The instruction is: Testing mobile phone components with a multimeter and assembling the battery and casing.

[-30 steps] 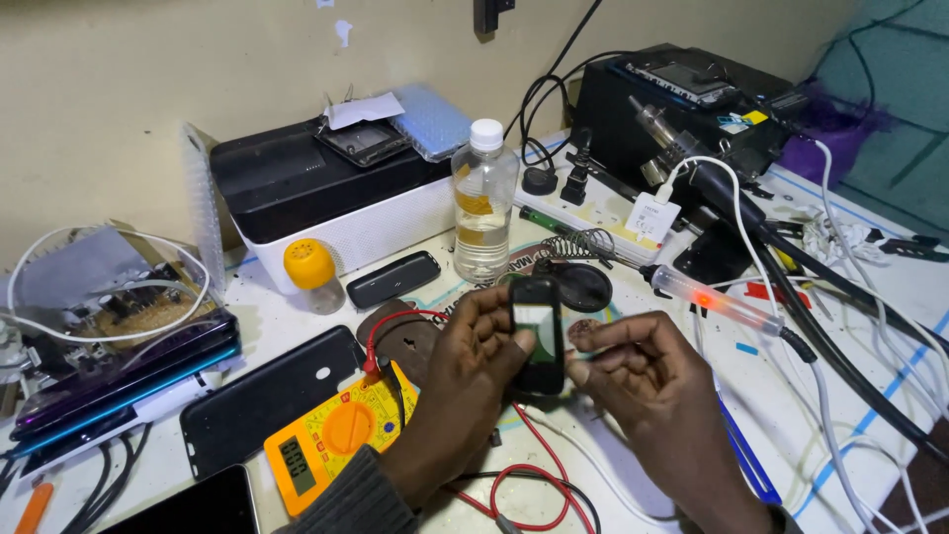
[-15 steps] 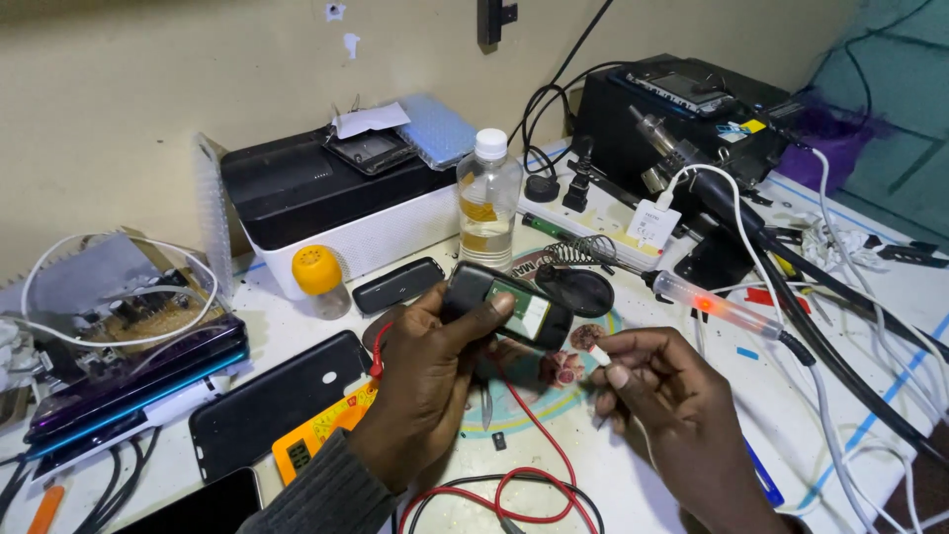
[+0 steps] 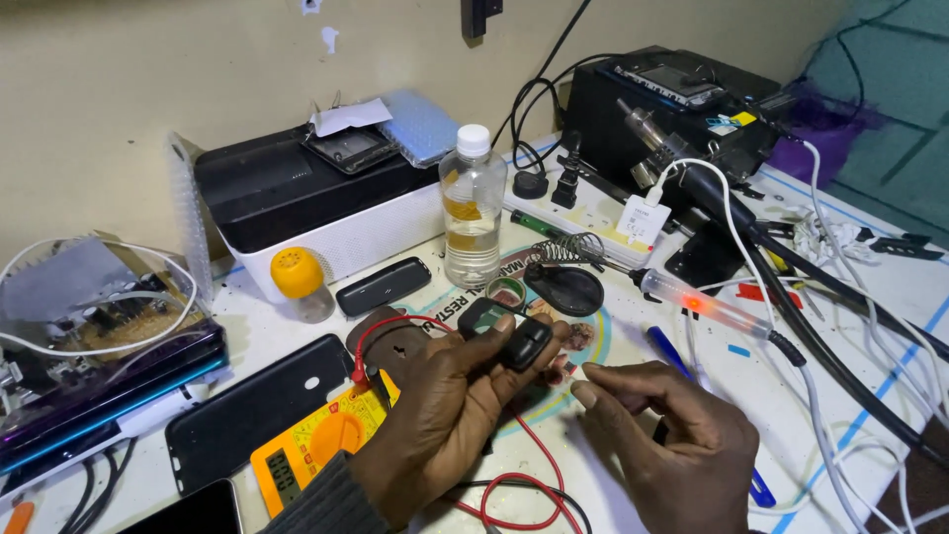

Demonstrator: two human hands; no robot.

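Fingers (image 3: pixel 504 331) of the left hand (image 3: pixel 440 415) are closed around a small black phone-like device with a dark glass face (image 3: pixel 506 334), holding it tilted a little above the white bench (image 3: pixel 890 287); the thumb lies across its near edge and the fingertips curl over the far side. The right hand (image 3: pixel 667 435) rests just to the right of it, apart from the device, its fingers (image 3: pixel 593 381) bent loosely with thumb and forefinger drawn close together; whether they pinch anything small I cannot tell.

Beyond the left fingertips stands a clear plastic bottle with a white cap (image 3: pixel 472 213), partly filled with pale liquid. A round black soldering-iron stand with a wire coil (image 3: pixel 563 282) sits just past the right fingertips, and a soldering iron with a translucent handle and red glow (image 3: pixel 697 302) lies further right. Under the left wrist lies a yellow multimeter (image 3: pixel 311 450), its red lead (image 3: pixel 514 489) looping below both hands. A flat black phone cover (image 3: pixel 257 410) lies left of the wrist, and a small jar with a yellow lid (image 3: pixel 300 282) stands further back, before a black-and-white box-shaped machine (image 3: pixel 316 203).
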